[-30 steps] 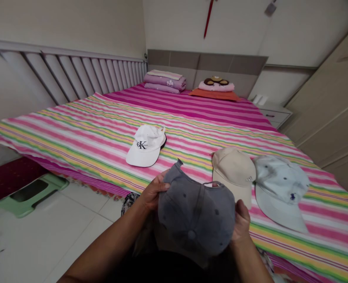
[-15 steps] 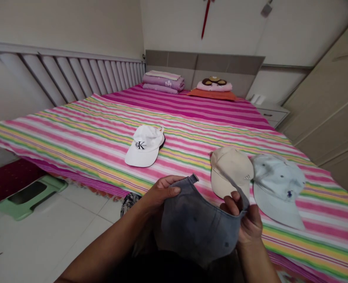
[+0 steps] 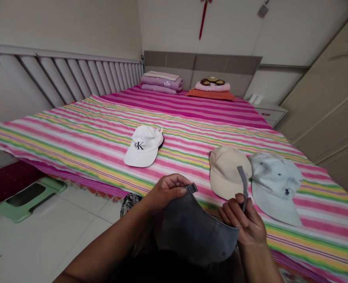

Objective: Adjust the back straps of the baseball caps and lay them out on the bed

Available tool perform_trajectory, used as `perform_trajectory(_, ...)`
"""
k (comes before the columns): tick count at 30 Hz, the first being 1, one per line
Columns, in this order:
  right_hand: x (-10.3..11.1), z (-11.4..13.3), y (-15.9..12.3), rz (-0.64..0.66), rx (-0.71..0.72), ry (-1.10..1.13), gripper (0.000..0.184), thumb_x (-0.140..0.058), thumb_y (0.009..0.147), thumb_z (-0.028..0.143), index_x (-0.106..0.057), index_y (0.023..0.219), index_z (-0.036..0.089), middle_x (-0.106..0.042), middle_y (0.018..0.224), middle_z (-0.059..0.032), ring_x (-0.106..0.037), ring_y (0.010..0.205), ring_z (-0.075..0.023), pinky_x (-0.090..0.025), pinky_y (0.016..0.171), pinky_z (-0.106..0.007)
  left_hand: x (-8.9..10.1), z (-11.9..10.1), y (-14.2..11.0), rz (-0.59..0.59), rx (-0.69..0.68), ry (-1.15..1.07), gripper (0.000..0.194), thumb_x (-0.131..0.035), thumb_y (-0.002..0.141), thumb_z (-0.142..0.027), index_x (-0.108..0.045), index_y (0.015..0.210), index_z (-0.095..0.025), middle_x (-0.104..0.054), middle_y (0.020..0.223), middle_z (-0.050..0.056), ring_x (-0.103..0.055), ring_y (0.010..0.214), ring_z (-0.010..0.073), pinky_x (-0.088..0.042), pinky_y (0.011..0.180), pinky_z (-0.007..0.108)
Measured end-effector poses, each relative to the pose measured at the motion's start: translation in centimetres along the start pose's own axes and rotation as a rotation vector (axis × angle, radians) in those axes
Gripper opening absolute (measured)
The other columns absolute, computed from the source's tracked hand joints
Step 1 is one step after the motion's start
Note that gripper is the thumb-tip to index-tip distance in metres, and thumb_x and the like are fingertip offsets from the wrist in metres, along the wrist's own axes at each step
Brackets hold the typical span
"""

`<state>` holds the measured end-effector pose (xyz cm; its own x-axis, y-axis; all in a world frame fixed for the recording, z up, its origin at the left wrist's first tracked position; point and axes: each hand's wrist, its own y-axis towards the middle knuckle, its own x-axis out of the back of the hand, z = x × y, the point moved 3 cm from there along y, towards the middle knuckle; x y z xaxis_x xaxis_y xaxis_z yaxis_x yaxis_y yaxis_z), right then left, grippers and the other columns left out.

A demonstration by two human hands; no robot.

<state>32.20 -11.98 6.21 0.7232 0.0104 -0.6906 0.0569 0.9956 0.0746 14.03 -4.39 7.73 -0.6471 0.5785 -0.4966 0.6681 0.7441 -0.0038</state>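
Observation:
I hold a faded grey cap low in front of me with its back opening facing up. My left hand is closed on the cap's left rear edge by the small buckle. My right hand pinches the grey adjuster strap, which stands up between its fingers. On the striped bed beyond lie a white cap with a black logo, a beige cap and a pale blue cap side by side.
Folded purple bedding and a pillow with a plush toy lie by the headboard. A green plastic stool stands on the tiled floor at left. A wardrobe lines the right side, with a nightstand beside the bed.
The grey cap has been turned from crown-up to opening-up and lowered. My right hand has shifted from the cap's side to pinching the strap, pulling it upright.

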Motion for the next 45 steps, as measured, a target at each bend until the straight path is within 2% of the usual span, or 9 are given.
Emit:
perform_trajectory(3, -0.1, 0.2, 0.0, 0.014, 0.015, -0.012, 0.012, -0.065, 0.07, 0.037, -0.06, 0.071, 0.026, -0.014, 0.041, 0.0093, -0.013, 0.036, -0.0078, -0.022, 0.038, -0.022, -0.6, -0.1, 0.0, 0.009, 0.022, -0.001, 0.022, -0.069, 0.065, -0.022, -0.066, 0.086, -0.015, -0.066, 0.076, 0.004, -0.058, 0.061, 0.0084, -0.042, 0.058, 0.018)
perform_trajectory(12, -0.3, 0.3, 0.1, -0.011, -0.033, -0.075, 0.012, -0.066, 0.068, 0.027, -0.058, 0.076, 0.023, -0.04, 0.055, 0.0073, -0.01, 0.034, -0.0016, -0.021, 0.032, -0.019, -1.1, -0.2, 0.5, 0.064, 0.027, -0.061, 0.015, -0.07, 0.063, -0.021, -0.063, 0.073, -0.011, -0.066, 0.07, 0.005, -0.058, 0.058, 0.0093, -0.043, 0.055, 0.018)
perform_trajectory(20, -2.0, -0.6, 1.5, 0.103, -0.136, -0.054, 0.012, -0.062, 0.073, 0.029, -0.059, 0.073, 0.018, -0.046, 0.049, 0.0066, -0.022, 0.03, -0.0008, -0.026, 0.03, -0.015, -1.0, 0.2, 1.1, 0.083, 0.054, -0.054, 0.016, -0.07, 0.064, -0.021, -0.063, 0.073, -0.01, -0.064, 0.066, 0.004, -0.055, 0.053, 0.007, -0.041, 0.05, 0.016)
perform_trajectory(25, -3.3, -0.2, 2.8, 0.128, -0.184, -0.133, 0.014, -0.066, 0.07, 0.028, -0.058, 0.073, 0.016, -0.055, 0.061, 0.0022, -0.033, 0.034, -0.0022, -0.033, 0.036, -0.017, -0.6, -1.0, 2.2, 0.058, 0.038, -0.086, 0.02, -0.072, 0.061, -0.024, -0.06, 0.07, -0.01, -0.061, 0.058, 0.002, -0.053, 0.047, 0.0063, -0.038, 0.044, 0.015)
perform_trajectory(29, -4.8, 1.1, 4.0, 0.183, -0.162, -0.148, 0.014, -0.065, 0.071, 0.028, -0.058, 0.076, 0.016, -0.049, 0.052, 0.006, -0.023, 0.031, 0.0004, -0.024, 0.033, -0.015, -1.1, -3.1, 2.9, 0.073, -0.028, -0.072, 0.023, -0.073, 0.06, -0.025, -0.059, 0.07, -0.01, -0.059, 0.057, 0.001, -0.051, 0.046, 0.0058, -0.036, 0.044, 0.014)
perform_trajectory(32, -5.6, 1.7, 4.5, 0.189, -0.15, -0.207, 0.016, -0.066, 0.07, 0.028, -0.056, 0.072, 0.016, -0.048, 0.05, 0.0063, -0.025, 0.032, -0.0003, -0.023, 0.034, -0.016, -1.6, -3.8, 3.2, 0.082, -0.048, -0.072, 0.025, -0.073, 0.06, -0.026, -0.058, 0.071, -0.01, -0.059, 0.057, 0.001, -0.052, 0.047, 0.0062, -0.036, 0.044, 0.015)
perform_trajectory(35, -5.6, 1.5, 4.7, 0.191, -0.155, -0.245, 0.014, -0.065, 0.07, 0.026, -0.056, 0.071, 0.016, -0.051, 0.052, 0.0047, -0.026, 0.032, -0.0009, -0.021, 0.035, -0.017, -1.8, -3.1, 3.0, 0.1, -0.023, -0.109, 0.024, -0.073, 0.06, -0.026, -0.058, 0.071, -0.01, -0.059, 0.057, 0.002, -0.051, 0.047, 0.0062, -0.036, 0.044, 0.015)
perform_trajectory(39, -4.9, 0.0, 4.3, 0.185, -0.212, -0.22, 0.015, -0.063, 0.072, 0.029, -0.056, 0.075, 0.016, -0.039, 0.039, 0.0099, -0.016, 0.03, -0.0013, -0.015, 0.034, -0.017, -1.6, -1.7, 2.6, 0.126, 0.009, -0.171, 0.022, -0.073, 0.061, -0.024, -0.058, 0.072, -0.01, -0.059, 0.056, 0.001, -0.052, 0.048, 0.0061, -0.037, 0.045, 0.015)
perform_trajectory(45, -4.4, -1.5, 4.0, 0.163, -0.264, -0.207, 0.023, -0.065, 0.07, 0.036, -0.053, 0.069, 0.017, -0.036, 0.033, 0.011, -0.018, 0.029, -0.0028, -0.017, 0.035, -0.017, -1.3, -1.0, 2.5, 0.123, 0.017, -0.202, 0.023, -0.073, 0.061, -0.024, -0.057, 0.073, -0.011, -0.059, 0.055, 0.001, -0.052, 0.048, 0.0066, -0.037, 0.045, 0.014)
